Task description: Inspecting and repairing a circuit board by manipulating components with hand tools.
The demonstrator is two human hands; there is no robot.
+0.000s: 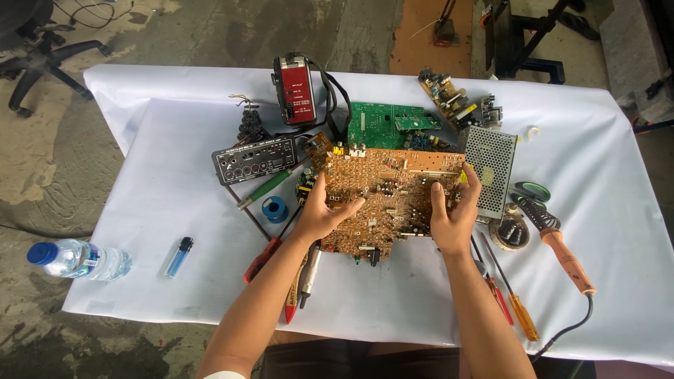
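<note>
Both hands on the big brown circuit board (pixel 390 200), mid-table. Left hand (pixel 324 214) grips its left edge, thumb on top, fingers curled under. Right hand (pixel 453 210) clamps the right edge, fingers spread over the component side. Board looks tilted up slightly off the white tablecloth (pixel 175 210); can't tell if the far edge is touching.

Around it:
- green circuit board (pixel 386 125) just behind, toward the far edge
- perforated metal power supply case (pixel 489 168) touching or just beside the right hand
- red handheld device (pixel 295 90) with black strap, far edge, left of the green board
- black panel with ports (pixel 254 160) left of the brown board, green-handled screwdriver (pixel 265 189) and blue solder spool (pixel 274 208) just in front of it
- soldering iron (pixel 562 253) with orange handle near the right edge, cord running off the near edge
- orange-handled screwdriver (pixel 516 298) by the right forearm
- red-handled tools (pixel 270 256) under the left forearm
- blue lighter (pixel 180 256) and water bottle (pixel 77 258) at the left edge, well apart from the board
</note>
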